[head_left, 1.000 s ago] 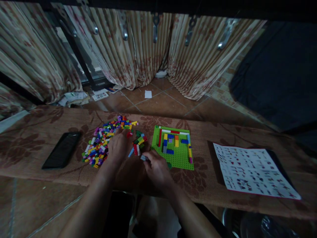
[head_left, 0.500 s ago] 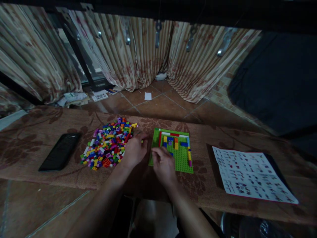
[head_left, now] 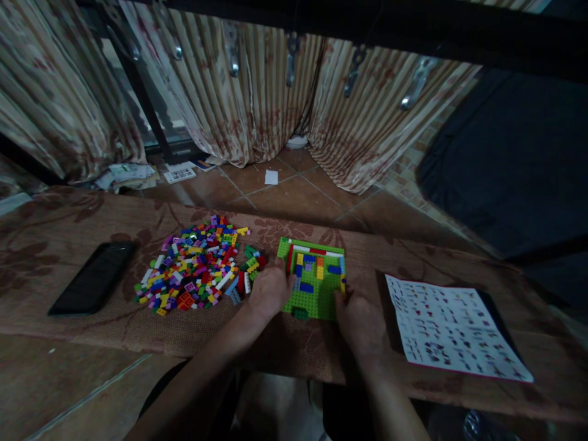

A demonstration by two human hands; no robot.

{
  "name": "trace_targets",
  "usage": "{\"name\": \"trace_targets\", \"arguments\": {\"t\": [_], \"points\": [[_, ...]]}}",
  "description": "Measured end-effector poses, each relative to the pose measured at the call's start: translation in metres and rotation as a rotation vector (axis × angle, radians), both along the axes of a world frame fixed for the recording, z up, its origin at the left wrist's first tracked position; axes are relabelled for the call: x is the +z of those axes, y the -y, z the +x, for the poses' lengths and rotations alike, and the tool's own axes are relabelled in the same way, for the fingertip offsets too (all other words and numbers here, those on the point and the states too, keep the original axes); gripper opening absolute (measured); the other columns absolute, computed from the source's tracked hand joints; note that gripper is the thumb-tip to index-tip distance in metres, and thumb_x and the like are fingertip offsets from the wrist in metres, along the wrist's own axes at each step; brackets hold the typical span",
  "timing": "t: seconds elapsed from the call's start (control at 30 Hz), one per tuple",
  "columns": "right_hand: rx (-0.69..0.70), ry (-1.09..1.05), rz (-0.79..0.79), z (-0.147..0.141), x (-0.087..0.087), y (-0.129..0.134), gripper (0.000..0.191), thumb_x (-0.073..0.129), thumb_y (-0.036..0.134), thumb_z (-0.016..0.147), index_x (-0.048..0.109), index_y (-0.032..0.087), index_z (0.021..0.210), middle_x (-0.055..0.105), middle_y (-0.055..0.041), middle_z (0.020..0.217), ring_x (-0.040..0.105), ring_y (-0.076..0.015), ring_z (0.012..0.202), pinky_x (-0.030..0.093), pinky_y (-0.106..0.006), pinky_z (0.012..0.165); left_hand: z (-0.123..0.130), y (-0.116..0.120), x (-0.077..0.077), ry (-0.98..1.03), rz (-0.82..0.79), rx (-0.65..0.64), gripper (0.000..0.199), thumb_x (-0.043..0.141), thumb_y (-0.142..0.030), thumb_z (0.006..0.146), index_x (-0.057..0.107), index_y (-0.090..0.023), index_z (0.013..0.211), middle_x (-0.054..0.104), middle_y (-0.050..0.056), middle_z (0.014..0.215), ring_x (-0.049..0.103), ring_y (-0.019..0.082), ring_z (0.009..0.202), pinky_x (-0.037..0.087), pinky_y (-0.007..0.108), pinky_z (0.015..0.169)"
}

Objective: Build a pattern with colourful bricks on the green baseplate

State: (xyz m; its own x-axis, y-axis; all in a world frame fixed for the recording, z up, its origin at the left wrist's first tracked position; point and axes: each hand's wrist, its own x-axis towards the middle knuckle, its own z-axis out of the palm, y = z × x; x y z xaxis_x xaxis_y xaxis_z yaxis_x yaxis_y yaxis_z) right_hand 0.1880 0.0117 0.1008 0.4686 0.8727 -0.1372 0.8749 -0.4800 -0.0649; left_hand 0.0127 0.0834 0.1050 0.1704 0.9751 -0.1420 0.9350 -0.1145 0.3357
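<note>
A green baseplate [head_left: 321, 297] lies on the cloth in front of me, with white and red bricks along its far edge and blue, yellow and orange bricks inside. My left hand [head_left: 272, 286] is at the plate's left edge, fingers curled on it. My right hand [head_left: 361, 315] grips the right edge near the front corner. A dark green piece [head_left: 300, 313] sits at the plate's front edge. Left of my left hand lies a small group of loose bricks [head_left: 252, 263], beside the large mixed brick pile [head_left: 193, 269].
A black phone [head_left: 93, 278] lies at the left of the cloth-covered table [head_left: 151, 334]. At the right is a printed sheet [head_left: 454, 324] with small pictures, over a dark flat object. Striped curtains [head_left: 257, 104] hang beyond the table.
My right hand has moved right, from the plate's left part to its right edge. My left hand has come right and nearer to the plate's left edge, uncovering loose bricks. The view has shifted slightly.
</note>
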Motion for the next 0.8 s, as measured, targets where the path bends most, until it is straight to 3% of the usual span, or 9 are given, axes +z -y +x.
{"name": "trace_targets", "arguments": {"t": [0.17,0.43,0.5,0.67,0.8], "points": [[0.014,0.155,0.015,-0.01,-0.014,-0.004,0.035,0.035,0.034,0.099,0.059,0.01,0.102,0.07,-0.0149,0.077,0.071,-0.0287,0.072,0.049,-0.034,0.06,0.009,-0.002,-0.005,-0.07,0.049,-0.01,0.028,0.043,-0.031,0.092,0.054,-0.011,0.108,0.07,0.013,0.09,0.069,0.025,0.087,0.052,0.032,0.075],[0.16,0.191,-0.018,0.011,-0.025,-0.004,0.028,0.033,0.013,0.096,0.061,0.008,0.096,0.07,-0.0153,0.074,0.071,-0.0247,0.069,0.05,-0.03,0.061,0.014,-0.001,-0.011,-0.125,0.08,-0.008,0.025,0.038,-0.025,0.092,0.055,-0.011,0.105,0.068,0.014,0.089,0.069,0.03,0.083,0.053,0.036,0.065],[0.152,0.191,-0.011,0.011,-0.023,-0.003,0.031,0.03,0.016,0.098,0.061,0.01,0.096,0.07,-0.015,0.075,0.071,-0.0242,0.069,0.05,-0.03,0.061,0.014,-0.001,-0.011,-0.126,0.077,-0.01,0.026,0.038,-0.025,0.092,0.055,-0.011,0.105,0.068,0.014,0.09,0.069,0.03,0.082,0.053,0.037,0.066],[0.044,0.215,0.069,-0.001,-0.024,-0.004,0.041,0.033,0.045,0.099,0.056,0.012,0.108,0.069,-0.0127,0.073,0.07,-0.0246,0.067,0.047,-0.029,0.056,0.016,-0.002,-0.017,-0.163,0.111,-0.014,0.028,0.036,-0.025,0.094,0.056,-0.01,0.104,0.068,0.015,0.087,0.069,0.029,0.08,0.053,0.035,0.064],[0.048,0.183,0.068,-0.003,-0.028,-0.006,0.034,0.037,0.039,0.099,0.057,0.013,0.107,0.069,-0.0113,0.072,0.069,-0.0233,0.065,0.043,-0.026,0.054,0.017,-0.004,-0.021,-0.17,0.108,0.002,0.029,0.032,-0.021,0.095,0.056,-0.01,0.105,0.069,0.015,0.083,0.07,0.026,0.078,0.052,0.031,0.062]]}}
